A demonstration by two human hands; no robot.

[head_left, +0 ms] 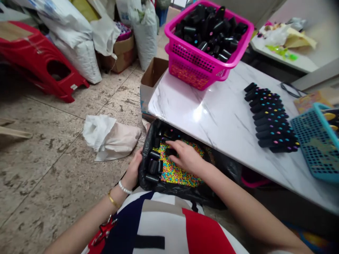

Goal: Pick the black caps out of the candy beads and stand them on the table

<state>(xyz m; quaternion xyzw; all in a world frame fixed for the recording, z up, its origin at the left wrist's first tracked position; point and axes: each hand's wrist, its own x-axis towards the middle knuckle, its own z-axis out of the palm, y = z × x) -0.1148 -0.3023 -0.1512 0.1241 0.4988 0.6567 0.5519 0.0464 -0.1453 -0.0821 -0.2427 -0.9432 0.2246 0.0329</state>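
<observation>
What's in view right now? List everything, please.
pink baskets: two, stacked, table's far end; top full of black tubes
tube row: about a dozen, black, coloured ends, on table
blue basket: one, table's right edge
table: one, white marble
bag: one, black, on lap
beads: many, multicoloured, in bag
loose tubes: several, black, in bag
cloth: one, white, floor
sacks: several, white, back left
red plastic piece: one, floor left
left hand: grips bag's edge
right hand: in bag, on a loose tube
</observation>
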